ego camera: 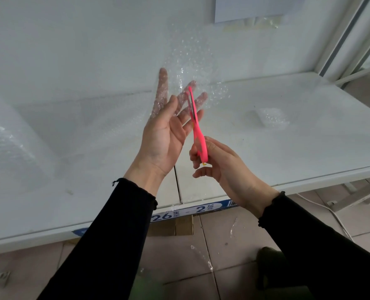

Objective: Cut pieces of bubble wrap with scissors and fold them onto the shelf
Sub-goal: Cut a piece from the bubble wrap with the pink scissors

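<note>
My left hand (164,137) is raised palm toward me and holds a clear piece of bubble wrap (190,61). Its thumb lies in front of the sheet and its straight fingers show through from behind. My right hand (225,167) grips the handles of pink scissors (198,135). The blades point up, slightly apart, at the lower edge of the wrap beside my left fingers. Under both hands is the white shelf (288,148). A small folded piece of bubble wrap (270,118) lies on the shelf to the right.
A large sheet or roll of bubble wrap (10,137) covers the shelf's left side. A blue label (192,211) marks the front edge. On the tiled floor below lie plastic scraps (201,254), cardboard (179,226) and a white cable (335,215).
</note>
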